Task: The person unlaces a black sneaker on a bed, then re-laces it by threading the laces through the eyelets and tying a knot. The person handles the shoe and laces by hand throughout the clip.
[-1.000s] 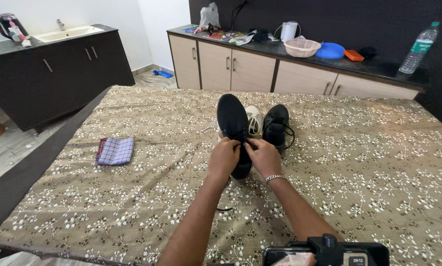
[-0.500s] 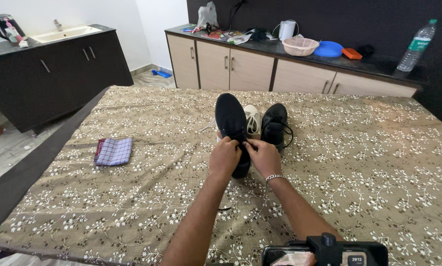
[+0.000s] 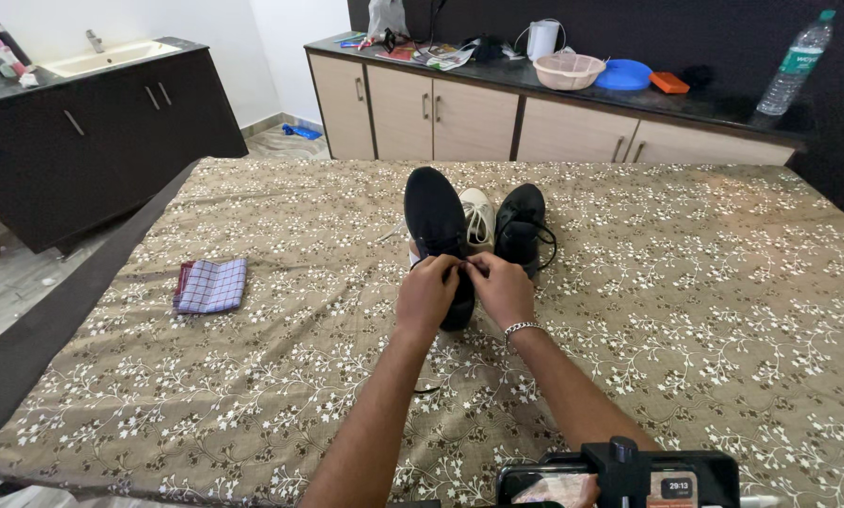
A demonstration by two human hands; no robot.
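Checked cloth [image 3: 211,286], folded flat, lies at the far left of the bed [image 3: 723,301], whose brown floral sheet carries everything we handle. Moving right, our left hand [image 3: 427,294] and right hand [image 3: 500,290] meet over the black shoe [image 3: 438,226], which stands near the middle of the bed with its toe pointing away from us. Both hands are closed narrow, fingertips pinching at the lace area on top of the shoe; we cannot see the lace itself between the fingers, so we judge rather than see that each hand grips a strand. We expect the shoe to be light, with a soft fabric upper and a stiffer sole, so it may slide on the sheet unless held at the heel or sides. Thin laces likely slip easily and want a firm pinch close to the eyelets. Just beside it sit a white shoe [image 3: 479,213] and a second black shoe [image 3: 521,224], its lace loose.
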